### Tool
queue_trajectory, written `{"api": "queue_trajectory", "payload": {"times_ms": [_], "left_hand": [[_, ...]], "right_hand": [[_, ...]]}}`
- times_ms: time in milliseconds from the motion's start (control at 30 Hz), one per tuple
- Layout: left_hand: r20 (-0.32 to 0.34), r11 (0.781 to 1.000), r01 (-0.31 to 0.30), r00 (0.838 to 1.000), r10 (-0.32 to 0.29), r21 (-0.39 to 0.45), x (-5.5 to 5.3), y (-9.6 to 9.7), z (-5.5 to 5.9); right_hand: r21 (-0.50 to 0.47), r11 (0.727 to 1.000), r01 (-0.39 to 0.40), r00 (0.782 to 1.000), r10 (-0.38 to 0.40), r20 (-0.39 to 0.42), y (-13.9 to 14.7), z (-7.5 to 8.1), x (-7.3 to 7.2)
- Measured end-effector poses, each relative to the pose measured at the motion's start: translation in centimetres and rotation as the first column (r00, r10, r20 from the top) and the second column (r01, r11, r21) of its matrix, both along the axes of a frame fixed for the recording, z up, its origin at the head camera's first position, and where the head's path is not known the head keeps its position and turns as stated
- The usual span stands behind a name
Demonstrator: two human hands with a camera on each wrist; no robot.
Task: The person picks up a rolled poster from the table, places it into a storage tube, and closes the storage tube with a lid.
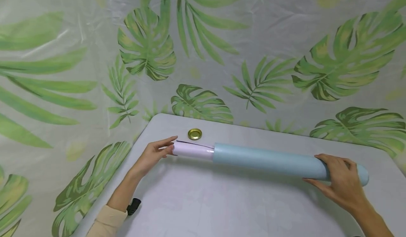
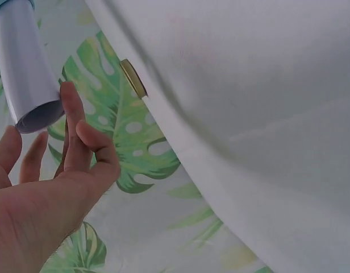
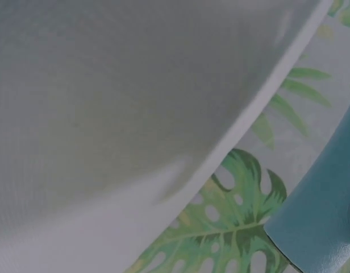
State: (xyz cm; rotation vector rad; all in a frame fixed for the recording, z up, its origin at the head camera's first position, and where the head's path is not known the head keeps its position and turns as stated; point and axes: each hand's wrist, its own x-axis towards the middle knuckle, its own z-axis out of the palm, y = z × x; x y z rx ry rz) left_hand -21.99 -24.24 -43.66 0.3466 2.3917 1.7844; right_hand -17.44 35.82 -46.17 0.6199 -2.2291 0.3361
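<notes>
A long light-blue tube (image 1: 266, 161) is held above the white table, lying nearly level across the head view. My right hand (image 1: 344, 180) grips it near its rounded right end. From its left end sticks out a pale rolled sheet (image 1: 193, 150), with a loose edge along its top. My left hand (image 1: 157, 154) pinches the outer end of that roll; in the left wrist view, thumb and fingertips sit at the rim of the roll (image 2: 30, 68). One end of the tube (image 3: 317, 222) shows at the right of the right wrist view, where the right hand is almost wholly hidden.
A round gold lid (image 1: 195, 134) lies on the white table (image 1: 222, 201) near its far edge, just behind the roll. A leaf-patterned sheet (image 1: 203, 68) hangs behind the table and along its left side. A black object (image 1: 134, 206) shows beside the left wrist.
</notes>
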Motion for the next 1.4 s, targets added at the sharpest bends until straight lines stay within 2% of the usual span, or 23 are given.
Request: {"api": "queue_trajectory", "payload": {"times_ms": [133,500,1000,1267,1400], "left_hand": [[-0.005,1.0,0.006,1.0,-0.006,-0.003,0.0,0.3,-0.2],[-0.023,0.998,-0.051,0.998,0.052,0.026,0.6,0.8,0.1],[-0.06,0.997,-0.021,0.998,0.026,0.075,1.0,2.4,0.4],[-0.037,0.997,-0.022,0.999,0.024,0.07,1.1,3.6,0.2],[-0.041,0.997,0.0,0.999,0.003,0.071,1.1,4.2,0.1]], "right_hand": [[0.009,1.0,0.007,1.0,-0.006,-0.015,0.0,-0.3,0.1],[-0.012,1.0,0.009,1.0,-0.009,-0.001,-0.2,-0.6,0.1],[-0.023,1.0,0.012,0.999,-0.011,0.035,-1.1,-0.4,0.4],[-0.023,1.0,0.01,0.997,-0.008,0.081,-1.9,-0.5,0.4],[-0.024,1.0,0.002,0.997,0.0,0.075,-2.3,-0.4,0.2]]}}
